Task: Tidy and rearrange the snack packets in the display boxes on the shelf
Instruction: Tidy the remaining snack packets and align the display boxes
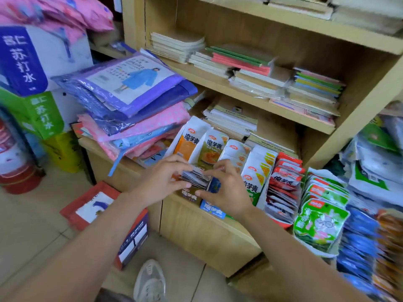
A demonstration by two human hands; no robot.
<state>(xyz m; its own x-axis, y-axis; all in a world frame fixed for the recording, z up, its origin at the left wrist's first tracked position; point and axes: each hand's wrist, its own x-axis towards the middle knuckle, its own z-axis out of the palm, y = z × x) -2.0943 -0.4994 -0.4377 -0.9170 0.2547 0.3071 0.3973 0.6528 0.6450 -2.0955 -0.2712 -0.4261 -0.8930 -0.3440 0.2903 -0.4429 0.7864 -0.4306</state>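
While both hands close on it, a small bundle of snack packets (194, 178) sits at the front of a display box (189, 194) on the low wooden shelf (209, 232).

The left hand (161, 182) grips the bundle's left end with curled fingers. The right hand (226, 188) pinches its right end, thumb seemingly underneath, though blur hides the contact. Just behind stand an orange flap (188, 140) and a green flap (212, 148). To the right are rows of red packets (283, 182) and green packets (320, 216); raincoat packs (130, 88) lie to the left.
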